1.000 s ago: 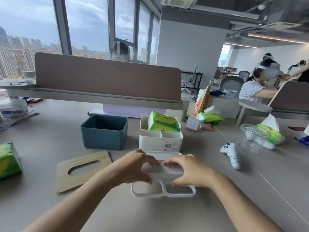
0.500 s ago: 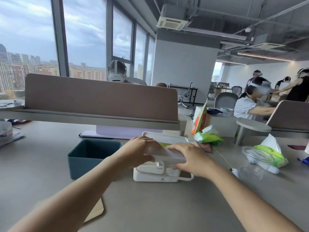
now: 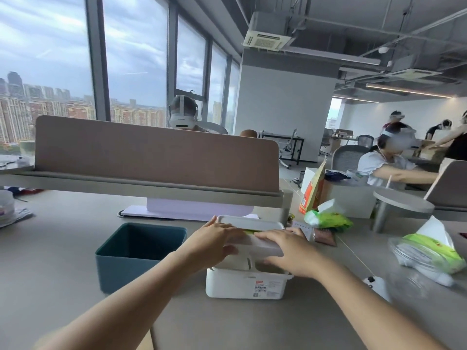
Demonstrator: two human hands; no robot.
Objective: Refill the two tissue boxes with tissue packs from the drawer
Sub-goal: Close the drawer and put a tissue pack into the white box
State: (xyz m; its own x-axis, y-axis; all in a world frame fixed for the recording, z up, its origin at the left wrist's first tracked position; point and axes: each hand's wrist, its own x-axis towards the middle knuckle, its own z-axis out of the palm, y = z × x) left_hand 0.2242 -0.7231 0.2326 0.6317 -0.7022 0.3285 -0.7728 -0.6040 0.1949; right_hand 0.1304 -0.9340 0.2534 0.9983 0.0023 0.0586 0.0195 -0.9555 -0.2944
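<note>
The white tissue box (image 3: 246, 284) stands on the desk at centre. Its white lid (image 3: 252, 222) lies over the top, tilted, with a strip of the green tissue pack (image 3: 250, 231) showing under it. My left hand (image 3: 214, 242) grips the lid's left side and my right hand (image 3: 293, 251) presses on its right side. To the left of the white box stands the teal tissue box (image 3: 136, 253), open on top and without a lid; its inside looks dark.
A brown divider panel (image 3: 156, 160) runs across the back of the desk. At right lie an opened green tissue pack (image 3: 328, 219), a clear bag with another green pack (image 3: 429, 251) and a white controller (image 3: 376, 286). Several people sit beyond.
My hands lifted the white lid off the desk and carried it onto the white box. The view tilted up, so the wooden lid at left dropped out of sight.
</note>
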